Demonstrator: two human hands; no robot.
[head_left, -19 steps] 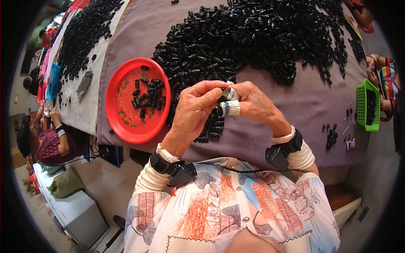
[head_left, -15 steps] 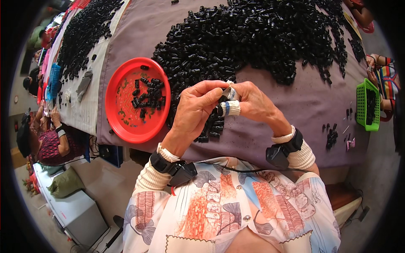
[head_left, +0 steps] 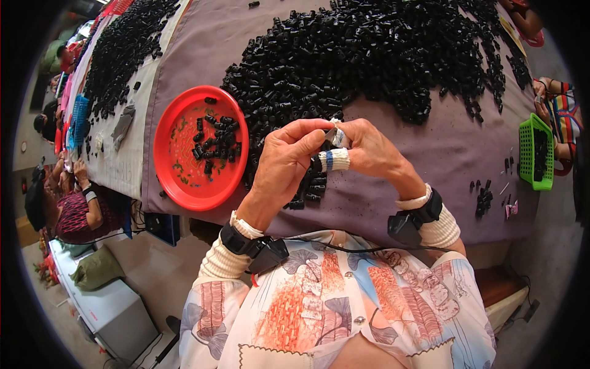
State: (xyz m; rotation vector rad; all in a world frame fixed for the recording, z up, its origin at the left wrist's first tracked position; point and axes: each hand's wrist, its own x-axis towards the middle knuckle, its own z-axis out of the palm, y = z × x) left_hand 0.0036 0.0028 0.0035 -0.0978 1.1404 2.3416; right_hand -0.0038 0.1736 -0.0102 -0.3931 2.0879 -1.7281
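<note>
Mauve-covered table (head_left: 362,206): grey sliver (head_left: 332,133) is held mid-frame, just right of pinched left fingers (head_left: 310,140); right fingers' (head_left: 355,133) grip can't be told.

Compared with before, the red plate (head_left: 201,201) at centre left and the striped finger band (head_left: 336,160) near the centre appear very slightly lower.

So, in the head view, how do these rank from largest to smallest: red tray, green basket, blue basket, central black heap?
1. Central black heap
2. Red tray
3. Green basket
4. Blue basket
</note>
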